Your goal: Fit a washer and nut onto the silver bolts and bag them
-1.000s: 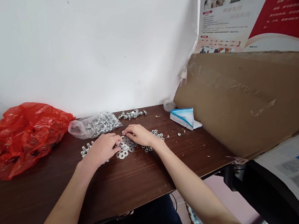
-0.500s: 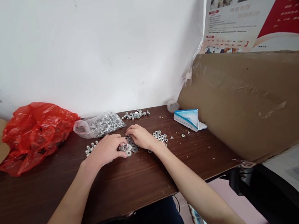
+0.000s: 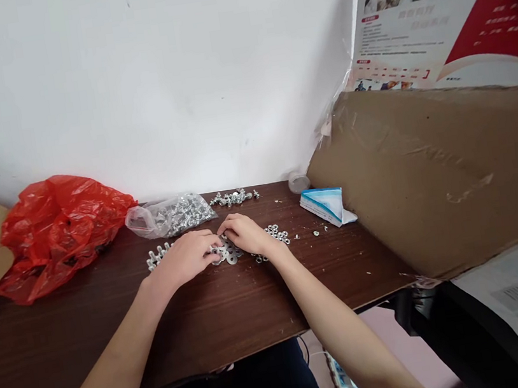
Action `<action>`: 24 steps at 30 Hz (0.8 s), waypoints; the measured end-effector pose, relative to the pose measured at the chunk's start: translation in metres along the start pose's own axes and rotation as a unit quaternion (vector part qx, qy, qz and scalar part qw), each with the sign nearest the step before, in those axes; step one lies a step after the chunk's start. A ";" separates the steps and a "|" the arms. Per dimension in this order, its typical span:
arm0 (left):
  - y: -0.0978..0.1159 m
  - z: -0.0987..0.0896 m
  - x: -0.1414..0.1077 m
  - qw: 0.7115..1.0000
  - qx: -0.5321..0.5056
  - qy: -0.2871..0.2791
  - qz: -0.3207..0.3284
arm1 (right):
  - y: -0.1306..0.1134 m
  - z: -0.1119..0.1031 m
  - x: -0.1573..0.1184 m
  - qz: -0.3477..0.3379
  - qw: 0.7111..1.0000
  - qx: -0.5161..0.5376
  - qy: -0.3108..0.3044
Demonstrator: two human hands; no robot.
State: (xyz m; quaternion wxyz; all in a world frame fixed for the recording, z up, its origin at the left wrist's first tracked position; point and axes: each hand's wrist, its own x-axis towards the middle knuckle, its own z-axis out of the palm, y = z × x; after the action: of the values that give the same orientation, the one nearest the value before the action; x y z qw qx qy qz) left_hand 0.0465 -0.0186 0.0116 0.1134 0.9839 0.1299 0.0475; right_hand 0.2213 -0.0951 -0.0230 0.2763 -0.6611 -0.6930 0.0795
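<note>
Flat metal washers [image 3: 231, 255] lie in a small pile on the dark wooden table [image 3: 237, 312], between my two hands. My left hand [image 3: 190, 255] curves over the pile's left side, its fingertips at the washers and closed on something too small to make out. From the right, my right hand [image 3: 241, 232] reaches over the back of the pile with bent fingers; what its fingertips hold, if anything, is hidden. Upright bolts [image 3: 156, 256] stand just left of my left hand. Nuts [image 3: 278, 233] are grouped to the right of my right hand, some partly behind the wrist.
Behind my hands lie a clear bag of metal parts [image 3: 178, 214] and a row of assembled bolts [image 3: 235, 197]. A red plastic bag [image 3: 61, 228] is at the left. Rightward are a round clear lid [image 3: 298, 182], a blue-and-white packet [image 3: 325, 205] and a cardboard panel [image 3: 450, 180].
My left fingers have drawn closer together over the washers. My right hand has shifted slightly, and the nuts below its wrist show more.
</note>
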 end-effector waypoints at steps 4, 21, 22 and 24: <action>-0.005 -0.003 -0.005 0.999 0.038 0.020 0.002 | 0.009 -0.013 -0.006 0.040 0.999 -0.014 0.007; -0.008 0.007 0.001 0.997 0.066 0.030 0.000 | 0.001 -0.018 -0.007 0.040 0.999 0.022 -0.029; -0.007 0.007 0.001 0.997 0.070 0.037 0.002 | 0.003 -0.021 -0.008 0.046 0.998 0.032 -0.025; -0.006 0.006 0.000 0.996 0.072 0.047 0.000 | 0.009 -0.027 -0.012 0.072 0.996 0.036 -0.023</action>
State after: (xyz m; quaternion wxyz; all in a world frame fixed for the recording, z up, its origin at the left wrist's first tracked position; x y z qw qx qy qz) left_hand 0.0457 -0.0141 0.0046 0.0357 0.9862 0.1378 0.0846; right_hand 0.2422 -0.1121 -0.0083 0.2775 -0.6972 -0.6461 0.1393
